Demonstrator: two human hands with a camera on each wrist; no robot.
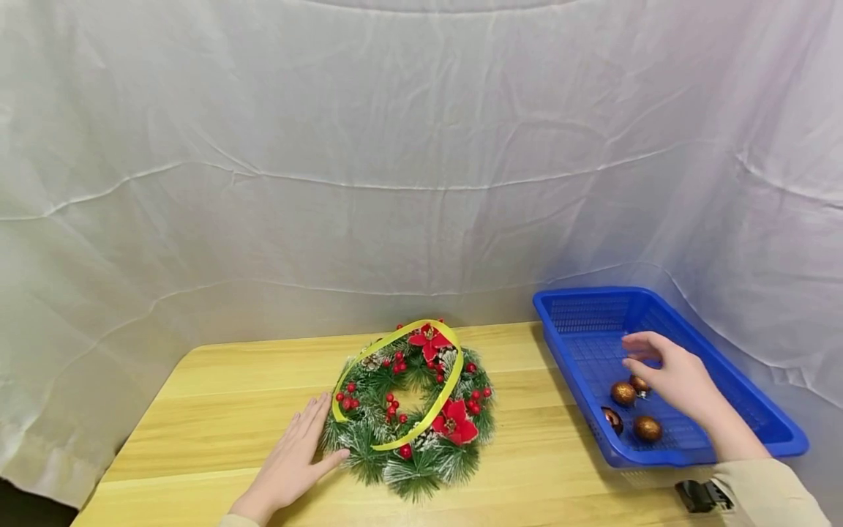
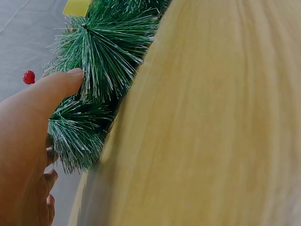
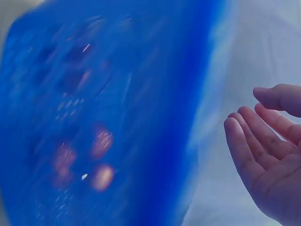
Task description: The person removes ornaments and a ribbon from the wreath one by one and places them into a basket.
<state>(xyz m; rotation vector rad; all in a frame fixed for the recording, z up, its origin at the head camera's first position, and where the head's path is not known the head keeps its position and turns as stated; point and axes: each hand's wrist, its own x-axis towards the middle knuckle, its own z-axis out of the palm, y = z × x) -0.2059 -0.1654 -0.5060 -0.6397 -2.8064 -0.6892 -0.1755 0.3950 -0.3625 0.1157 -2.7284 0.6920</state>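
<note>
A green wreath (image 1: 413, 476) with frosted needles, red berries and red poinsettias lies on the table. Looped over its top is a yellow ribbon (image 1: 454, 377). My left hand (image 1: 293, 461) rests at the wreath's left side with straight fingers, its thumb touching the needles, as the left wrist view also shows. Above the blue basket (image 1: 573, 380) hovers my right hand (image 1: 681, 377), fingers loosely bent and nothing between them. Several brown Christmas balls, such as a glittery ball (image 1: 647, 429) and a shiny ball (image 1: 612, 420), lie in the basket's near end below that hand.
The wooden table (image 1: 217, 410) extends left of the wreath. A pale cloth curtain (image 1: 329, 219) hangs behind and around the table. The basket's raised rim borders the table's right side. A black strap buckle (image 1: 701, 496) sits at the right sleeve.
</note>
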